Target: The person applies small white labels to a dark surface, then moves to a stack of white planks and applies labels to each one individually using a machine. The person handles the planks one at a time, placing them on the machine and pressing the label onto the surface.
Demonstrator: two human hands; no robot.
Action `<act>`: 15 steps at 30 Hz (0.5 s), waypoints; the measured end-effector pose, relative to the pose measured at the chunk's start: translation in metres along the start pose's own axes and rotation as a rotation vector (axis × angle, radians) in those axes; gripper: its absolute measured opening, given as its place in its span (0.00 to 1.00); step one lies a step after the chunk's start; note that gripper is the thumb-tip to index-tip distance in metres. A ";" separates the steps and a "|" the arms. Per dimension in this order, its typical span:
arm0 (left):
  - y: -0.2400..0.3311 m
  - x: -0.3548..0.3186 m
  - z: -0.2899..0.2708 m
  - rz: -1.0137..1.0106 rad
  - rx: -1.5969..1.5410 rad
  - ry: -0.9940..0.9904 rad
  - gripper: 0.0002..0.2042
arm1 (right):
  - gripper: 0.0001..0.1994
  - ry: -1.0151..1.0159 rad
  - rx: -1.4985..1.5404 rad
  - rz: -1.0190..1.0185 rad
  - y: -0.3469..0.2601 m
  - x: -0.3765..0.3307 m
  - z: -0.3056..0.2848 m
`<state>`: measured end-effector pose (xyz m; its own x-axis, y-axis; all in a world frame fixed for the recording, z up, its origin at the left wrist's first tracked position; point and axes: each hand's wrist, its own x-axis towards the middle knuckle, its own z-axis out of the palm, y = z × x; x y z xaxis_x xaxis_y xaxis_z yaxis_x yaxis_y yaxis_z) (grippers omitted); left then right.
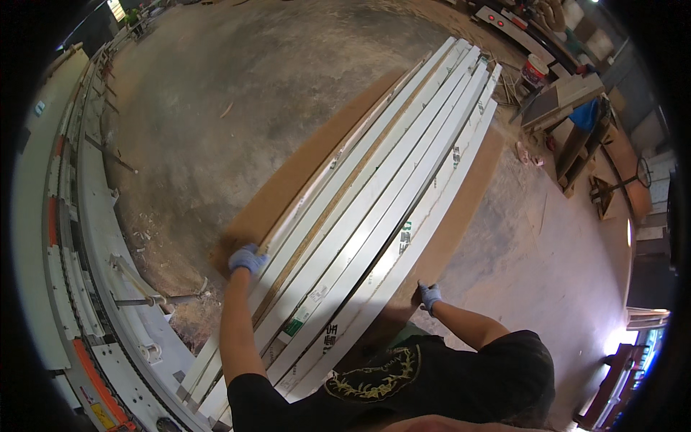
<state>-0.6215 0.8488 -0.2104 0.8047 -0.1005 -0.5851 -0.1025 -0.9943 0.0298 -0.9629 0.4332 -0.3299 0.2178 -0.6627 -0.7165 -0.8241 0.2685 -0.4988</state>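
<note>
A stack of long white boards (pixel 371 209) lies lengthwise in front of me, running from beside my body toward the far right. Beneath them is a wide brown sheet (pixel 306 176), its margins showing on both sides. My left hand (pixel 247 259), in a light blue-grey glove, is closed at the sheet's near left edge, beside the outermost white board. At the opposite edge, my right hand (pixel 430 297), gloved alike, has its fingers curled on the brown sheet. A green and white label (pixel 295 325) is stuck on one board near me.
A long machine (pixel 86 288) with a rail and orange strips runs along the left. Wooden furniture parts (pixel 565 101), a red and white bucket (pixel 535 68) and a blue cloth (pixel 584 115) stand at the right. Debris (pixel 147 237) lies on the concrete floor. Someone in green (pixel 134 21) is far off.
</note>
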 end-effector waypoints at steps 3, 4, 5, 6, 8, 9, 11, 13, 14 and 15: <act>0.000 -0.013 0.038 0.063 -0.038 0.347 0.31 | 0.31 -0.012 -0.009 -0.039 -0.008 0.003 -0.020; -0.003 -0.024 0.046 0.065 -0.099 0.415 0.31 | 0.31 -0.012 -0.021 -0.049 -0.009 0.006 -0.027; -0.007 -0.032 0.051 0.063 -0.163 0.484 0.31 | 0.33 -0.061 -0.067 -0.027 -0.017 0.000 -0.036; -0.016 -0.039 0.053 0.092 -0.175 0.463 0.31 | 0.33 0.091 -0.123 -0.165 -0.014 0.009 -0.034; -0.010 -0.118 0.014 0.152 -0.223 0.378 0.31 | 0.34 0.410 -0.272 -0.422 0.014 0.028 -0.047; -0.024 -0.151 0.011 0.138 -0.265 0.343 0.30 | 0.34 0.472 -0.268 -0.579 0.006 0.013 -0.046; -0.052 -0.228 -0.027 0.114 -0.370 0.100 0.30 | 0.32 0.567 -0.233 -0.889 -0.050 -0.061 -0.016; -0.089 -0.250 -0.044 0.168 -0.480 -0.095 0.29 | 0.30 0.151 0.243 -0.738 -0.065 -0.086 0.054; -0.116 -0.249 -0.050 0.226 -0.550 -0.172 0.29 | 0.29 -0.070 0.468 -0.631 -0.068 -0.096 0.088; -0.141 -0.259 -0.063 0.292 -0.359 -0.171 0.28 | 0.31 -0.399 0.711 -0.338 -0.074 -0.101 0.109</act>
<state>-0.7786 1.0126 -0.0122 0.6620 -0.3995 -0.6342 -0.0775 -0.8781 0.4722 -0.8673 0.5561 -0.2740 0.6671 -0.5274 -0.5261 -0.1909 0.5616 -0.8051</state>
